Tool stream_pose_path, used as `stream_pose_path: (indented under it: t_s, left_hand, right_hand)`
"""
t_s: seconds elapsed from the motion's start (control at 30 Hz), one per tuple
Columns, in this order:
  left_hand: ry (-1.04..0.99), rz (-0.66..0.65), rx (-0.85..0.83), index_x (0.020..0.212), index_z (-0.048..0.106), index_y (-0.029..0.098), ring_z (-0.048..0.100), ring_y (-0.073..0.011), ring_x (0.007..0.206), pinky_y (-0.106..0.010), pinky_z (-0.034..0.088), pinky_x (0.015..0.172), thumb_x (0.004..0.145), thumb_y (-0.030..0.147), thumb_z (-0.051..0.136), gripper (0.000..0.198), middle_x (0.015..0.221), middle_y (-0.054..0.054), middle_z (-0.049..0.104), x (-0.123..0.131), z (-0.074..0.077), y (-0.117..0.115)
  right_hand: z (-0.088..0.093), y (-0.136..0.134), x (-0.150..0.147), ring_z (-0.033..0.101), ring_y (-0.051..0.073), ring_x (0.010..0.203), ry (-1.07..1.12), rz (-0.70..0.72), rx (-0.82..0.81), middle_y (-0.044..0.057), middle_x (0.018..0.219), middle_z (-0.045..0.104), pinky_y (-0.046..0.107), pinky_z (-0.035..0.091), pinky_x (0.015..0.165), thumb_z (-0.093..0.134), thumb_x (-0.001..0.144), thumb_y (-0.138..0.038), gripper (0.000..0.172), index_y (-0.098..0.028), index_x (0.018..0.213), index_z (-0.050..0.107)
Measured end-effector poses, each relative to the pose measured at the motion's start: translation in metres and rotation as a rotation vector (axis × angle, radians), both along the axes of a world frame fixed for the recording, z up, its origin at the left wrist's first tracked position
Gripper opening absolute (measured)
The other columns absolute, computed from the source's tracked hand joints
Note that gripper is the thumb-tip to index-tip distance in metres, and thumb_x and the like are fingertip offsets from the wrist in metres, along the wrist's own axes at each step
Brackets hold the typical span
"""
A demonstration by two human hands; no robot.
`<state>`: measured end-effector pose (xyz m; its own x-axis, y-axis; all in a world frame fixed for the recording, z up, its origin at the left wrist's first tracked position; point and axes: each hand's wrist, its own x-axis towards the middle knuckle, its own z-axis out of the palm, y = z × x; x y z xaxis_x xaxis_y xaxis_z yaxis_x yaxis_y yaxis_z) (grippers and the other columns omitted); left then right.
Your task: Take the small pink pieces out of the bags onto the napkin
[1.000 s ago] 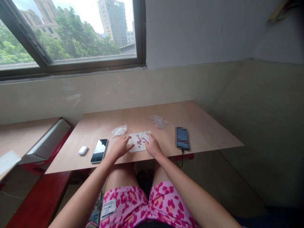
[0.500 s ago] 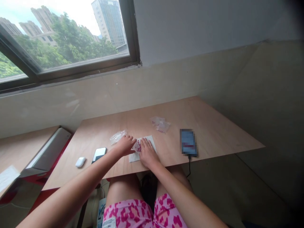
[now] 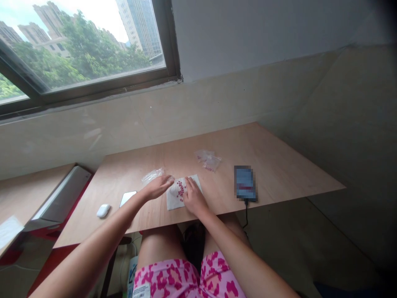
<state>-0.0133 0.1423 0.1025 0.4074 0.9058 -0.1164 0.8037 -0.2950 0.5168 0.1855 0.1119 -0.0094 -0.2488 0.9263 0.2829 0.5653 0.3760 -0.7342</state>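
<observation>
A white sheet point(image 3: 173, 199) lies near the front edge of the wooden table point(image 3: 279, 165), with several small red beads point(image 3: 180, 187) scattered on it. My left hand point(image 3: 158, 187) rests at the sheet's left edge, fingers stretched out and pointing right toward the beads. My right hand point(image 3: 192, 197) lies flat on the sheet's right part, fingers spread and reaching among the beads. Neither hand holds anything that I can see. A crumpled clear plastic bag point(image 3: 151, 175) lies just beyond my left hand.
A second clear bag point(image 3: 208, 159) with something pink inside lies farther back. A phone point(image 3: 245, 183) with a cable sits to the right, another phone point(image 3: 127, 198) and a white earbud case point(image 3: 103, 210) to the left. A lower bench and white box point(image 3: 58, 198) stand at far left.
My left hand has slid from on the sheet to its left edge and flattened out. My right hand has stayed on the beads. The camera has tilted slightly.
</observation>
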Motion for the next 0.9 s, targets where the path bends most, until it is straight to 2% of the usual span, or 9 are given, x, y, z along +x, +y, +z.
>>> stream_pose_path:
  t_s: [0.1, 0.17, 0.23, 0.3, 0.4, 0.5, 0.6, 0.7, 0.9]
  left_hand:
    - [-0.387, 0.163, -0.226, 0.131, 0.062, 0.016, 0.067, -0.0244, 0.088, -0.037, 0.054, 0.074, 0.101, 0.056, 0.022, 0.063, 0.100, -0.010, 0.071, -0.019, -0.003, -0.004]
    - [-0.552, 0.229, -0.241, 0.137, 0.056, 0.012, 0.068, -0.0245, 0.092, -0.038, 0.055, 0.079, 0.101, 0.054, 0.019, 0.067, 0.102, -0.012, 0.072, -0.034, -0.005, -0.005]
    - [-0.579, 0.262, -0.169, 0.139, 0.056, 0.012, 0.068, -0.0250, 0.101, -0.042, 0.053, 0.092, 0.102, 0.051, 0.021, 0.064, 0.107, -0.013, 0.072, -0.050, -0.004, -0.002]
    - [-0.468, 0.294, -0.036, 0.134, 0.061, 0.014, 0.066, -0.0257, 0.109, -0.045, 0.049, 0.101, 0.102, 0.046, 0.026, 0.057, 0.114, -0.012, 0.072, -0.066, -0.001, 0.007]
    - [-0.158, 0.356, 0.273, 0.118, 0.069, 0.016, 0.062, -0.0286, 0.115, -0.047, 0.046, 0.105, 0.100, 0.041, 0.033, 0.048, 0.121, -0.013, 0.069, -0.087, -0.001, 0.024]
    - [0.129, 0.397, 0.498, 0.112, 0.072, 0.017, 0.060, -0.0312, 0.114, -0.046, 0.046, 0.103, 0.098, 0.034, 0.037, 0.041, 0.120, -0.014, 0.066, -0.097, -0.016, 0.033]
    - [0.266, 0.356, 0.447, 0.115, 0.069, 0.020, 0.061, -0.0305, 0.111, -0.041, 0.047, 0.099, 0.094, 0.028, 0.043, 0.034, 0.118, -0.013, 0.065, -0.092, -0.040, 0.027]
    - [0.267, 0.322, 0.395, 0.123, 0.062, 0.019, 0.061, -0.0312, 0.110, -0.041, 0.047, 0.096, 0.094, 0.033, 0.048, 0.035, 0.119, -0.014, 0.065, -0.078, -0.060, 0.015]
    - [0.221, 0.385, 0.440, 0.116, 0.059, 0.018, 0.059, -0.0337, 0.113, -0.045, 0.045, 0.096, 0.100, 0.047, 0.043, 0.037, 0.119, -0.015, 0.066, -0.062, -0.072, 0.001]
  right_hand:
    - [0.011, 0.018, 0.009, 0.046, 0.026, 0.141, 0.131, -0.081, -0.039, 0.018, 0.150, 0.050, 0.042, 0.039, 0.119, 0.047, 0.084, -0.012, 0.069, -0.009, 0.153, 0.041]
    - [0.024, 0.040, 0.025, 0.051, 0.026, 0.136, 0.157, -0.122, -0.005, 0.018, 0.145, 0.055, 0.042, 0.041, 0.117, 0.050, 0.084, -0.014, 0.066, -0.009, 0.149, 0.047]
    - [0.038, 0.067, 0.049, 0.052, 0.026, 0.134, 0.129, -0.159, 0.063, 0.015, 0.143, 0.058, 0.042, 0.040, 0.116, 0.050, 0.085, -0.014, 0.059, -0.012, 0.144, 0.055]
    - [0.049, 0.095, 0.076, 0.057, 0.026, 0.126, 0.051, -0.223, 0.061, 0.014, 0.133, 0.065, 0.041, 0.042, 0.113, 0.051, 0.084, -0.014, 0.050, -0.013, 0.133, 0.064]
    - [0.058, 0.127, 0.110, 0.059, 0.026, 0.120, -0.156, -0.328, 0.011, 0.014, 0.126, 0.067, 0.037, 0.042, 0.108, 0.056, 0.085, -0.016, 0.043, -0.013, 0.126, 0.068]
    - [0.059, 0.140, 0.127, 0.058, 0.028, 0.117, -0.364, -0.371, -0.006, 0.016, 0.122, 0.066, 0.034, 0.042, 0.104, 0.059, 0.086, -0.017, 0.042, -0.013, 0.127, 0.068]
    - [0.056, 0.142, 0.131, 0.059, 0.030, 0.113, -0.509, -0.397, -0.052, 0.018, 0.120, 0.065, 0.035, 0.044, 0.096, 0.061, 0.085, -0.019, 0.042, -0.014, 0.127, 0.066]
    - [0.051, 0.143, 0.132, 0.062, 0.030, 0.108, -0.572, -0.416, -0.114, 0.017, 0.116, 0.067, 0.035, 0.045, 0.089, 0.063, 0.084, -0.021, 0.039, -0.015, 0.122, 0.068]
    - [0.054, 0.143, 0.138, 0.064, 0.027, 0.099, -0.374, -0.435, -0.184, 0.017, 0.106, 0.071, 0.031, 0.044, 0.083, 0.060, 0.083, -0.013, 0.020, -0.013, 0.098, 0.072]
